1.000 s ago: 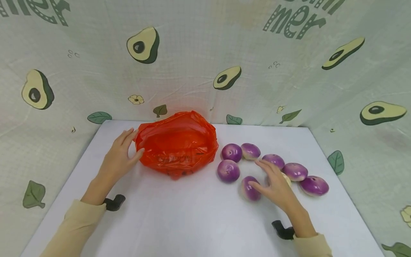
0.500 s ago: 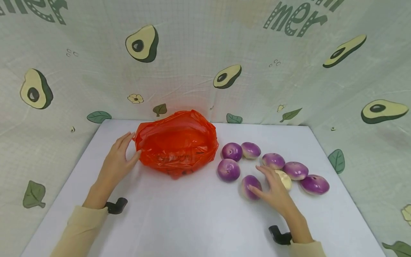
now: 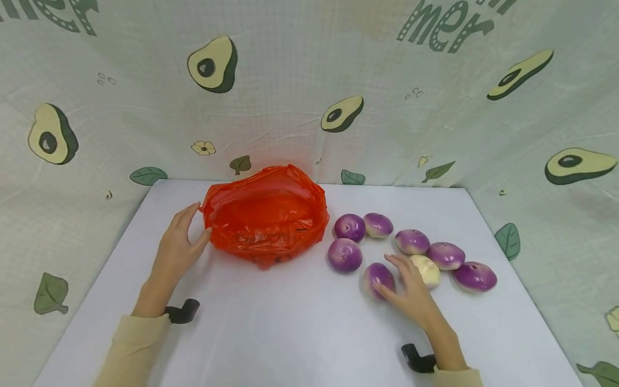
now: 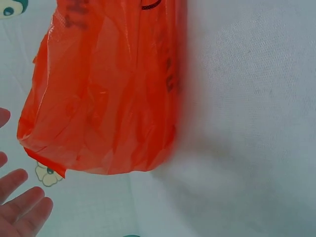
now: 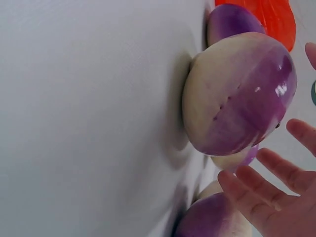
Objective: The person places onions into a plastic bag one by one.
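Observation:
A red plastic bag (image 3: pixel 266 215) stands at the back of the white table, its wide mouth facing the camera. My left hand (image 3: pixel 176 250) is at the bag's left rim with thumb and fingers spread; its fingers (image 4: pixel 29 212) show apart from the bag in the left wrist view. My right hand (image 3: pixel 411 290) hovers over a purple-and-cream turnip (image 5: pixel 242 94), fingers spread above it and gripping nothing. In the head view that turnip (image 3: pixel 379 279) lies nearest the front, with the thumb overlapping it. A cream-side-up turnip (image 3: pixel 426 270) lies just beyond the right hand.
Several more turnips (image 3: pixel 345 255) lie right of the bag, some trailing to the far right turnip (image 3: pixel 475 277). A cloth with avocado prints (image 3: pixel 213 64) hangs behind and beside the table (image 3: pixel 290 333). Black wrist mounts (image 3: pixel 419 359) stick out from both wrists.
My right hand has drawn slightly toward the front, uncovering more of the cream-side-up turnip. The left hand has shifted slightly down and away from the bag's rim. Bag and turnips stay put.

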Demonstrator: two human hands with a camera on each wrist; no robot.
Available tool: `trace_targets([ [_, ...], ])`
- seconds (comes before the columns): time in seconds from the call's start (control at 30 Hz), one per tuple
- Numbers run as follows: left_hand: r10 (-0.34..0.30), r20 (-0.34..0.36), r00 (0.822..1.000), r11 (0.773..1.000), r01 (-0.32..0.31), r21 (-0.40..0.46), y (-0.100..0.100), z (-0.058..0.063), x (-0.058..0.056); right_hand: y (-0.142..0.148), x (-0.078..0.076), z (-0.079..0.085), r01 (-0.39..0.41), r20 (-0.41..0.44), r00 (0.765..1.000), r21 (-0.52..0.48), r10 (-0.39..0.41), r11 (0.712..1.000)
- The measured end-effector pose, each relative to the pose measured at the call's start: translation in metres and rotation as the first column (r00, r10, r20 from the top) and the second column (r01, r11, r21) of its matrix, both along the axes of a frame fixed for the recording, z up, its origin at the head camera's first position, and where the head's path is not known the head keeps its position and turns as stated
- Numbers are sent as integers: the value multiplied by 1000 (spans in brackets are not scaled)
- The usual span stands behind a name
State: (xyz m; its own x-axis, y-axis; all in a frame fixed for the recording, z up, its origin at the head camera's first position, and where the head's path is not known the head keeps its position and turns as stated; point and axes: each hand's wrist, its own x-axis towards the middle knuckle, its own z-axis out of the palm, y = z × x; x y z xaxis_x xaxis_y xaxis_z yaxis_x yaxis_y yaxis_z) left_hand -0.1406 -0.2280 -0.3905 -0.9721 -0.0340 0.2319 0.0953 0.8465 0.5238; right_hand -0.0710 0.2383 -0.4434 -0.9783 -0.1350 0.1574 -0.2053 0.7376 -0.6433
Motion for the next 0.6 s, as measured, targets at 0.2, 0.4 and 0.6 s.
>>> trace_targets([
  [0.2, 50, -1, 999, 997, -49, 54, 0, -5, 1, -1, 0, -5, 8, 0, 1000, -5, -8, 1000],
  [0.4, 79, -14, 997, 981, -76, 176, 1, -12, -1, -2, 2, -8, 9, -3, 1000, -14, -9, 1000],
  [0.6, 124, 33, 992, 939, -128, 318, 3, -19, -3, -3, 3, -10, 19, -5, 1000, -2, -19, 1000],
])
